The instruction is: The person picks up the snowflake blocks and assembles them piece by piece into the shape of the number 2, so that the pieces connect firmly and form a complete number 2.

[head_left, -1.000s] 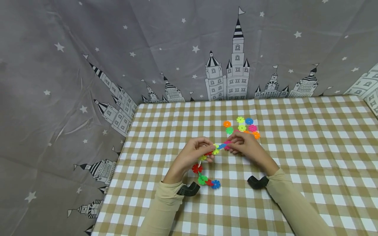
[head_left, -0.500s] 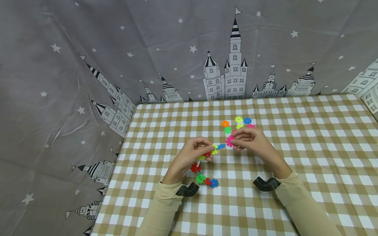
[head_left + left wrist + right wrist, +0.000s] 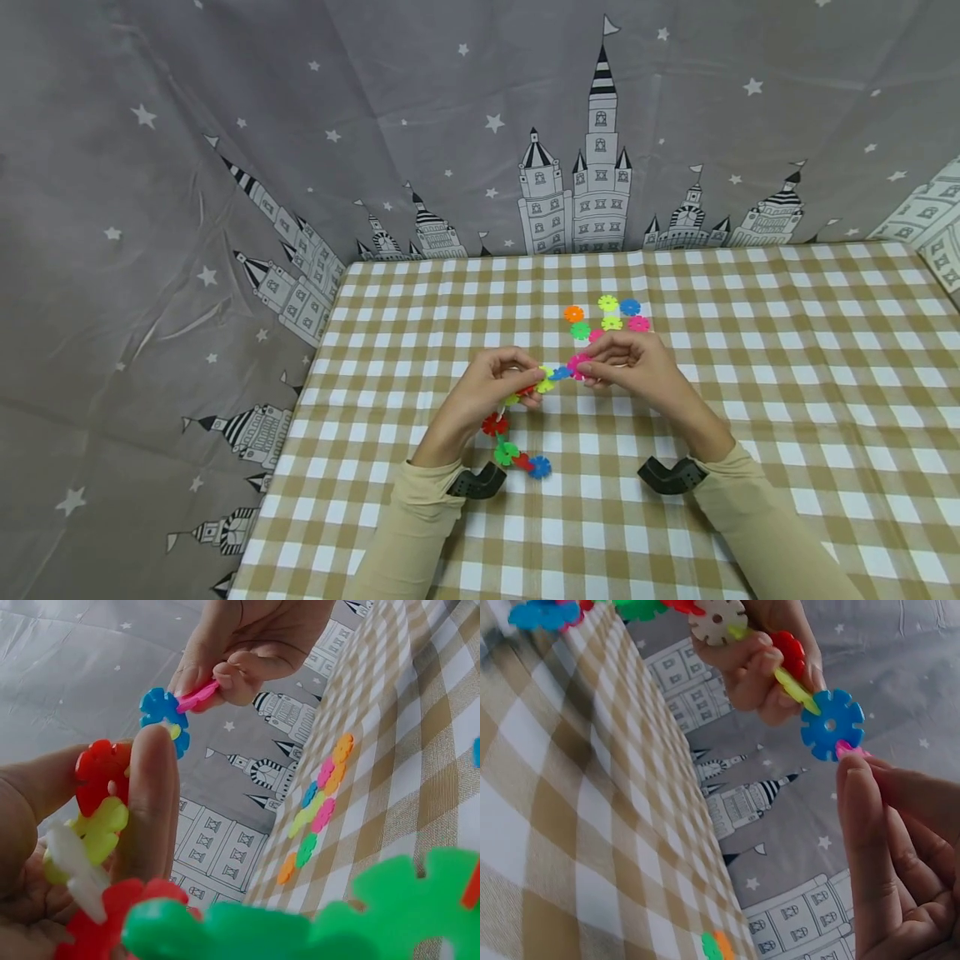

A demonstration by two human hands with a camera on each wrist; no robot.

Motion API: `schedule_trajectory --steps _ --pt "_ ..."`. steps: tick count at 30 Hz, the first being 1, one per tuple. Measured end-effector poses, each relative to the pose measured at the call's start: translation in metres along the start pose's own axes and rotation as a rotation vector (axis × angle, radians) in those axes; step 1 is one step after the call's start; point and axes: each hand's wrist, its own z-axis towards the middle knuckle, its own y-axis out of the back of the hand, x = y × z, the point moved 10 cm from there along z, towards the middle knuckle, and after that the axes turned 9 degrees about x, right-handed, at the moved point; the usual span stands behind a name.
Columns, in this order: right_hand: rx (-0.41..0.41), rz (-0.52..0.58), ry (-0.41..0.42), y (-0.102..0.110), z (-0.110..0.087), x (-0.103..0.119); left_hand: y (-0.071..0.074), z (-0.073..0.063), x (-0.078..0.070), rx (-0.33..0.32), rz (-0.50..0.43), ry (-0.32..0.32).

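Observation:
My left hand (image 3: 491,396) pinches a chain of slotted flower-shaped plastic discs near its upper end, by a yellow disc (image 3: 545,381). The rest hangs below: a white disc (image 3: 718,619), a red disc (image 3: 495,424), a green disc (image 3: 506,453) and a lower blue disc (image 3: 540,467). At the upper end, a blue disc (image 3: 831,725) sticks out past my left fingers. Between thumb and fingers, my right hand (image 3: 637,364) pinches a pink disc (image 3: 199,697). Its edge meets the blue disc's rim at an angle; how deep the slots sit is hard to tell.
Several loose discs lie on the checked tablecloth (image 3: 750,375) beyond my right hand, among them an orange disc (image 3: 573,314), a light green disc (image 3: 581,331) and a blue one. A grey curtain (image 3: 420,100) with printed castles hangs behind the table.
My right hand drew the pink disc away from the blue disc, then brought it back left against the blue disc's edge. My left hand stays nearly still with the chain.

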Motion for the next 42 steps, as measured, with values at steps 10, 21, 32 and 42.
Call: schedule_trajectory --steps 10,21,32,42 --pt "-0.014 0.019 0.090 -0.0028 -0.0001 0.0046 0.0004 0.0017 0.0024 -0.039 -0.029 -0.009" --pt "-0.017 0.030 0.107 -0.0020 -0.0001 0.0043 -0.0015 0.0020 0.0008 -0.051 -0.010 -0.011" --pt "-0.002 0.031 0.107 -0.0032 -0.0010 0.0058 -0.0036 0.0025 -0.0018 -0.038 -0.010 -0.035" --pt "0.030 -0.023 0.104 -0.0041 0.0011 0.0055 -0.0061 0.0032 -0.0013 -0.025 0.020 -0.042"
